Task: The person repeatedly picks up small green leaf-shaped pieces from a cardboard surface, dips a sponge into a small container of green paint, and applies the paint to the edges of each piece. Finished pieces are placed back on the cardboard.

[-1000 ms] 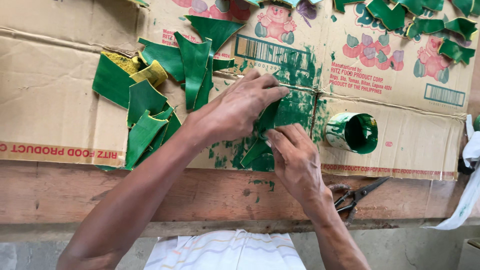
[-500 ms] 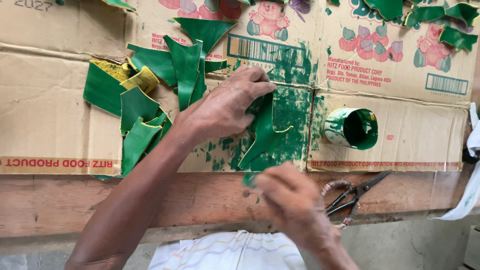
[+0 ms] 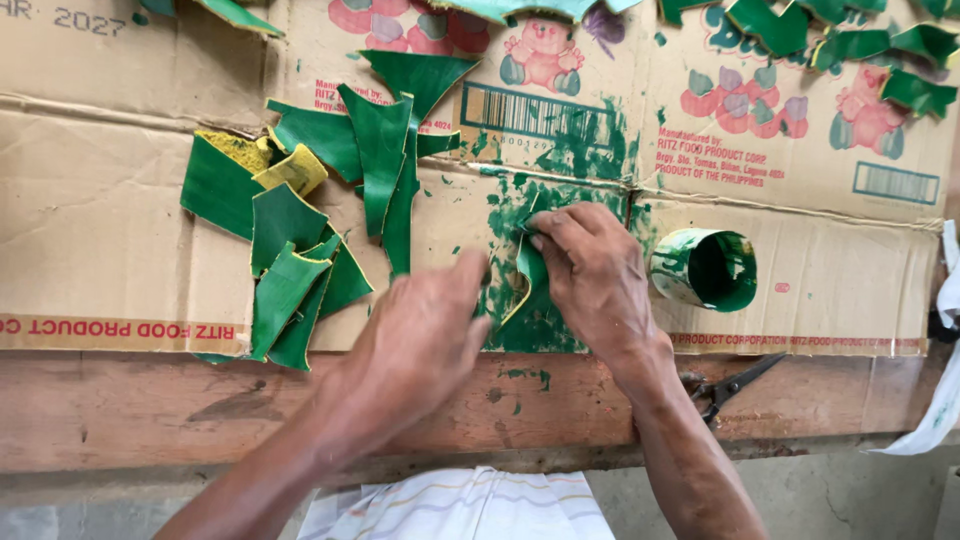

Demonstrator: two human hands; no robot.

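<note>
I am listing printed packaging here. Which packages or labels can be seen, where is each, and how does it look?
Flattened brown cardboard box: covers the wooden bench, red print along its near edge.
Black-and-white barcode label: top centre, rectangular, smeared green.
Blue barcode label: upper right, rectangular.
Pink cartoon bear pictures: top edge.

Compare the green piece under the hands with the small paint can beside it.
The green piece lies flat on the cardboard, pinched by the right hand with the left hand beside it; the paint can lies on its side, untouched. The piece is a thin, curved, yellow-edged cutout; the can is a round, open cylinder. Both are green.
</note>
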